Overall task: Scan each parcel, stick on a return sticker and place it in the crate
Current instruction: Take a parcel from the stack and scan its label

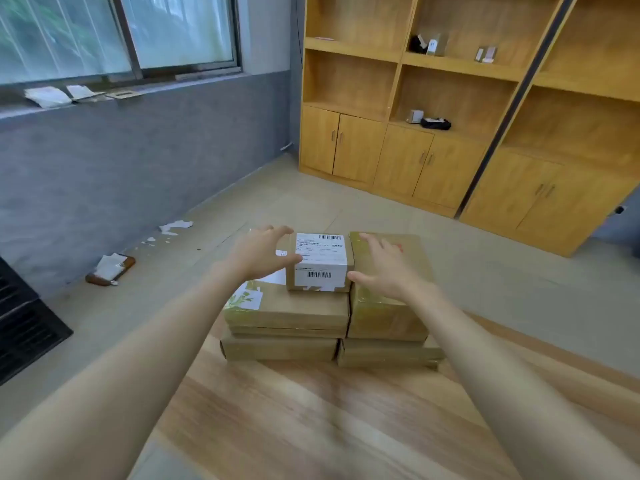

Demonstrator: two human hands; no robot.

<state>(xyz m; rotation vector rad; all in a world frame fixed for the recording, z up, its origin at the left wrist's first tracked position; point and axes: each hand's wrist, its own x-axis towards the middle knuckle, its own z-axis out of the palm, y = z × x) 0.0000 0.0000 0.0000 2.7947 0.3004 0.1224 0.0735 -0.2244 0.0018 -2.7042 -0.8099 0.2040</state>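
Small box (320, 261) sits topmost on the left pile (287, 311) of brown parcels, at the far end of the wooden surface (311, 410), butted against the right pile (384, 313). Its white label (320, 252) faces up with barcodes exposed, which is handy for scanning.

Left hand (258, 254) is spread, fingers arched over the box's left side, thumb at the label's edge. Right hand (388, 268) is flat and spread, thumb by the box's near right corner. Both are released and grasp nothing; they bracket the box, likely for a two-sided lift.

Dark slatted object (20, 323) on the floor at left may be the crate; cannot confirm.
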